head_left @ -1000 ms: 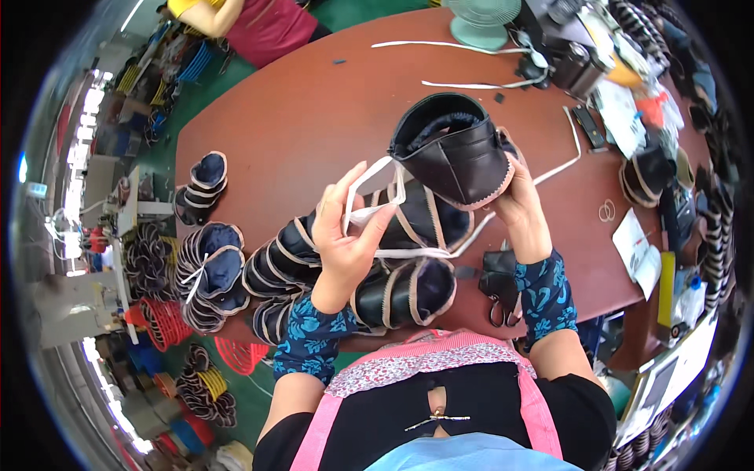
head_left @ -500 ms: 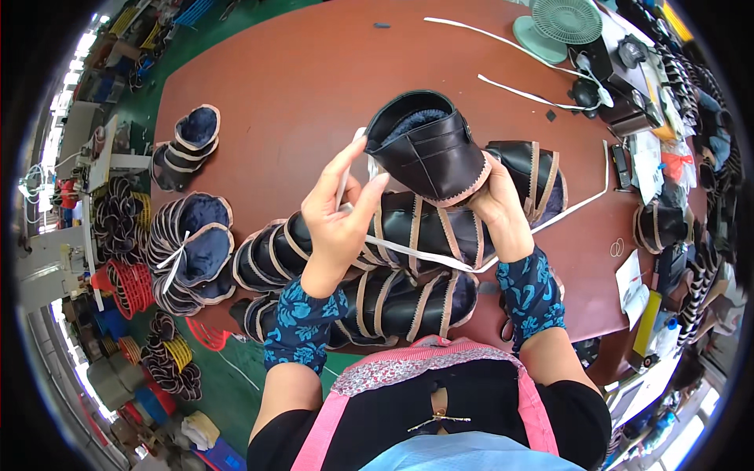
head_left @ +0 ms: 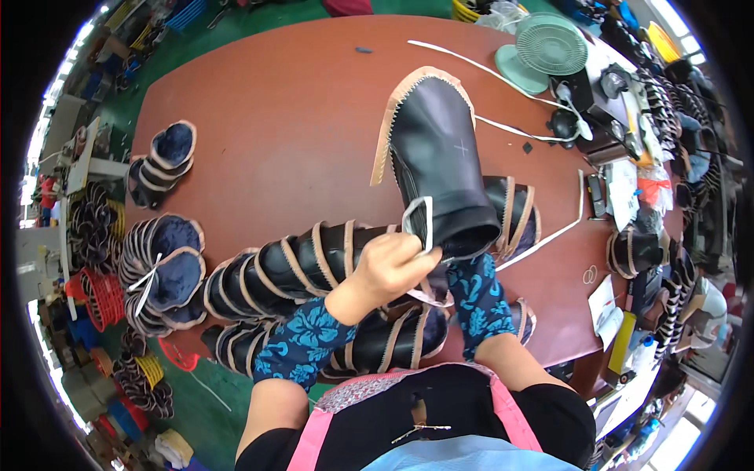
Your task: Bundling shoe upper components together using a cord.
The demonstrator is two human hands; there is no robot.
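At the far left, I see a red basket (head_left: 100,298) below table height, and then a tied stack of shoe uppers (head_left: 174,282) with blue fuzzy linings at the edge of the brown table (head_left: 275,118). A smaller cluster of uppers (head_left: 162,161) sits just beyond it. Overlapping black uppers (head_left: 302,257) with tan edging run in rows toward the middle. Over them comes the left hand (head_left: 386,268), its fingers curled and its thumb and forefinger pinched together on a white tape (head_left: 429,224) at the opening of the black shoe upper (head_left: 444,161). That upper is held above the table, toe pointing away from the person, with a tan strip loose along its left side. The right blue flowered sleeve (head_left: 475,302) reaches its opening; the right hand is hidden, so I cannot tell its grip. Further right stand a green fan (head_left: 552,43) and, nearer, an open notebook (head_left: 603,308)
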